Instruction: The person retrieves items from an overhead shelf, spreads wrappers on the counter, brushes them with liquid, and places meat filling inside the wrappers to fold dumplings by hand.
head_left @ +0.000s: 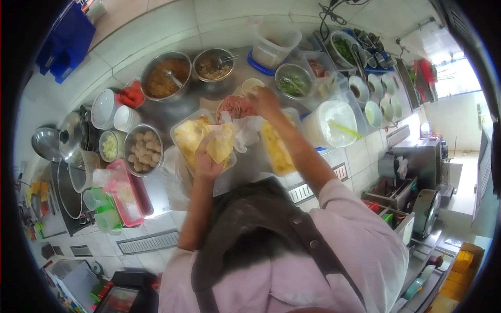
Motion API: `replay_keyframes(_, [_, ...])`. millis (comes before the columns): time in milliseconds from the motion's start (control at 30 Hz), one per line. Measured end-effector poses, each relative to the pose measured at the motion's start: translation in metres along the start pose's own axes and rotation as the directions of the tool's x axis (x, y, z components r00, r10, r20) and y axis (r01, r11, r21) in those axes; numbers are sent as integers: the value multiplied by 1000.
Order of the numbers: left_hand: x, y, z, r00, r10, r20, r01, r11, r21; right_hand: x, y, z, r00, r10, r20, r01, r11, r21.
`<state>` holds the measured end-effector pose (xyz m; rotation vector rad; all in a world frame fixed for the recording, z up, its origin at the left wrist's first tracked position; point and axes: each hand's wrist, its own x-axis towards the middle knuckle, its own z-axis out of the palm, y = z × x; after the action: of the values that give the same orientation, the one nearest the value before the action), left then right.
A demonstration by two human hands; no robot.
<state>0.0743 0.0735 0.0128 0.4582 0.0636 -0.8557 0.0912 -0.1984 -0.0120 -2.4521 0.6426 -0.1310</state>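
In my left hand (209, 160) lies a yellow wrapper sheet (221, 142), with the fingers around its lower left edge. The hand is over a clear tub of yellow wrappers (190, 136). My right hand (265, 104) reaches to the small pale bowl (252, 86), its fingers closed at the bowl's near edge; whether they hold anything is too small to tell. Just left of that hand is a bowl of minced meat (237, 106). White plastic (248, 131) lies between the two tubs, and the second tub of yellow pieces (276, 146) sits below my right forearm.
Behind are two metal bowls of food (166, 76) (214, 65) and a bowl of chopped greens (294, 81). A bowl of meatballs (143, 150) and a pink basket (127, 195) stand left. To the right is a white tub (334, 125) with a green handle.
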Motion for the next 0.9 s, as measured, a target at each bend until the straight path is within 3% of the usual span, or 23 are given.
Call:
replay_keyframes(33, [-2,1,17,999,36,-7,-35,999,38,16,24,9,995,96,24,-90,977,-193])
replay_keyframes(133, [-4,2,38,997,6,-76,-9,999,-38,32,58,26,990,87,112,-57,967,-250])
replay_keyframes(167, [-3,1,39,996,13,-91,-16,999,-29,27,53,24,989,82,125,-50,970,-237])
replay_keyframes(233, [0,-3,40,992,-3,-128,-8,996,-87,13,43,13,996,88,6,-88,996,-20])
replay_keyframes(300, [8,-10,32,994,-9,-107,-1,996,-94,-16,25,-3,975,-193,-107,213,950,228])
replay_keyframes(367, [15,-21,17,997,-32,-75,24,994,-102,-46,-6,-15,889,-456,46,409,834,370])
replay_keyframes(433, [22,-30,2,997,-75,-33,74,997,-39,-92,-46,-15,773,-599,-211,630,765,136])
replay_keyframes(567, [20,-29,30,988,-87,-129,87,996,-8,-132,-70,-16,846,-527,-83,530,848,10])
replay_keyframes(667, [16,-26,15,993,-98,-65,99,995,7,-135,-66,-10,841,-539,-52,541,832,126])
replay_keyframes(867, [4,-12,9,975,-56,-214,65,997,33,-135,-74,2,809,-576,-117,587,778,222])
replay_keyframes(900, [2,-11,10,986,30,-166,-1,986,169,-134,-75,2,965,-261,-34,242,831,501])
